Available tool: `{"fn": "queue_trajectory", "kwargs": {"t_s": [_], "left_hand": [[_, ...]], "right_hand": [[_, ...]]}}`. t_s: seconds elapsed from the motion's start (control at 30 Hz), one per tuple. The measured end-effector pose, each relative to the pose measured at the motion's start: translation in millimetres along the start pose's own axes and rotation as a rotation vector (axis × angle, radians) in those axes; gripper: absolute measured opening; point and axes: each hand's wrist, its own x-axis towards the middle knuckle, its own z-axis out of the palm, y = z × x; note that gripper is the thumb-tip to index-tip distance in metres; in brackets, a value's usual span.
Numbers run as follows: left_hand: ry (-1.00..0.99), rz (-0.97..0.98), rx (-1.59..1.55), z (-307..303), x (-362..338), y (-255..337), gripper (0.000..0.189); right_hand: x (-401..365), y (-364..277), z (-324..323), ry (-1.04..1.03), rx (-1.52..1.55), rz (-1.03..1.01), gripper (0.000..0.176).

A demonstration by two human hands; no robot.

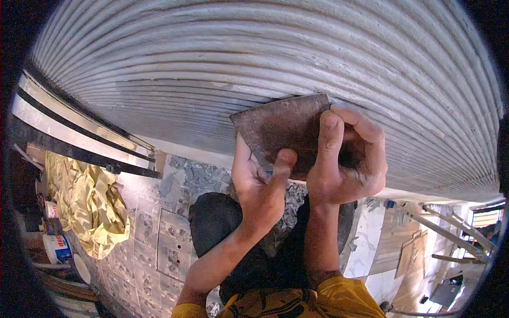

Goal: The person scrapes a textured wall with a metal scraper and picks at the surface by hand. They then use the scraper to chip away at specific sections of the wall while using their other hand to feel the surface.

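A dark brown sheet of sandpaper (281, 127) is held up between both hands in the middle of the view, its far edge right at the ribbed grey-white wall (254, 58). My left hand (260, 183) grips its lower left part, thumb on the near face and fingers behind. At the right edge, my right hand (347, 159) pinches the sheet between thumb and curled forefinger. Long parallel ridges run across the wall, with pale, dusty patches on them. Both of my forearms reach up from yellow sleeves.
A crumpled yellowish sheet (87, 204) lies on the left, near a white bucket (56, 248). Grey scraps (199, 177) litter the floor by the wall's foot. Dark strips (85, 135) run along the left. Wooden bars (445, 228) stand at the right, near a flat brown board (412, 253).
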Motion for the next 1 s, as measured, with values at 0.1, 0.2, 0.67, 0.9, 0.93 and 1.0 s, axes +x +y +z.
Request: {"fn": "queue_trajectory", "kwargs": {"t_s": [0.1,0.2,0.67,0.9,0.93,1.0], "left_hand": [[0.010,0.021,-0.022,2.1,0.9,-1.0,0.045],[0.031,-0.008,-0.021,3.7,0.8,0.6,0.046],[0.004,0.001,-0.056,2.3,1.5,1.0,0.053],[0.003,0.042,-0.033,-0.3,-1.0,-5.2,0.060],[0.002,0.043,-0.032,-0.8,-0.9,-5.4,0.060],[-0.015,0.038,-0.074,-1.3,-0.9,-5.8,0.060]], "right_hand": [[0.6,0.9,-0.5,0.004,0.010,-0.011,0.006],[1.1,2.0,2.5,0.021,0.037,-0.025,0.006],[9.0,2.2,-1.5,-0.107,-0.021,-0.182,0.014],[11.1,0.2,-5.4,-0.149,-0.002,-0.147,0.015],[10.9,0.8,-5.4,-0.147,0.009,-0.153,0.015],[10.4,2.9,-6.1,-0.149,0.013,-0.167,0.015]]}}
